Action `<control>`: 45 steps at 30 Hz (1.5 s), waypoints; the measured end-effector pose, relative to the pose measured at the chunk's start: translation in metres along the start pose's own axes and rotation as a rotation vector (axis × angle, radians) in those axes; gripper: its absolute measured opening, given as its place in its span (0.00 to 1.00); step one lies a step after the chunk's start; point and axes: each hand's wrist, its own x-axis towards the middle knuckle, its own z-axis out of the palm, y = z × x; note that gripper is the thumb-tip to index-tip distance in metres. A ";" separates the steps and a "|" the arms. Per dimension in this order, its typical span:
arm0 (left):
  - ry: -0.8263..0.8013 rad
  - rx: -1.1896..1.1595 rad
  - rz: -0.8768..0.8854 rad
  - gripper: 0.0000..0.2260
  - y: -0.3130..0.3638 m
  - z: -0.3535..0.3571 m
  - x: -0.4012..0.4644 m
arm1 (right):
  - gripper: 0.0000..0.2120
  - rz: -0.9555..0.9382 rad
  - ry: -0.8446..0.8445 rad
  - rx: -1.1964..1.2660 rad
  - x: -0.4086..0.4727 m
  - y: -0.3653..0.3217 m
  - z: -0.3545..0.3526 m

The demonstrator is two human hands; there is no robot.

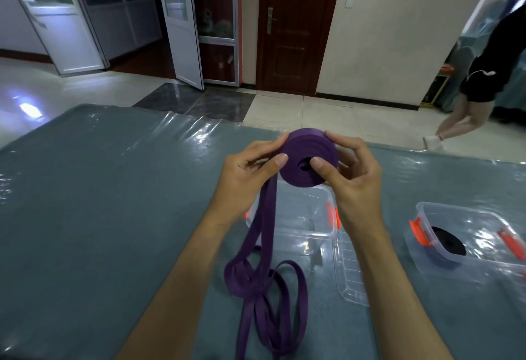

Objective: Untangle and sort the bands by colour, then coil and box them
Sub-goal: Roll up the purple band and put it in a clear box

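A purple band coil (pixel 308 147) is held up above the table between both hands. My left hand (pixel 250 167) pinches its left edge, thumb on the front face and fingers behind. My right hand (pixel 350 168) grips its right side, thumb near the coil's centre hole. The uncoiled purple band (pixel 264 282) hangs from the coil and lies in loose loops on the table near the front edge. An empty clear box with orange clips (pixel 307 225) stands under the coil. A second clear box (pixel 466 245) at the right holds a black band coil (pixel 448 241).
The table (pixel 99 217) has a grey-green cover under clear plastic film. A clear lid (pixel 350 274) lies flat beside the empty box. A person (pixel 481 80) walks on the tiled floor at the far right, beyond the table.
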 end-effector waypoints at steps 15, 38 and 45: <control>-0.080 0.163 -0.095 0.08 0.002 -0.005 0.008 | 0.19 0.103 -0.082 -0.062 0.000 0.001 -0.004; 0.009 -0.034 -0.028 0.17 -0.013 -0.018 -0.007 | 0.19 0.281 -0.199 0.150 -0.008 0.010 -0.015; 0.093 -0.069 -0.065 0.15 -0.028 0.001 -0.018 | 0.22 0.116 -0.149 0.009 -0.009 0.009 -0.015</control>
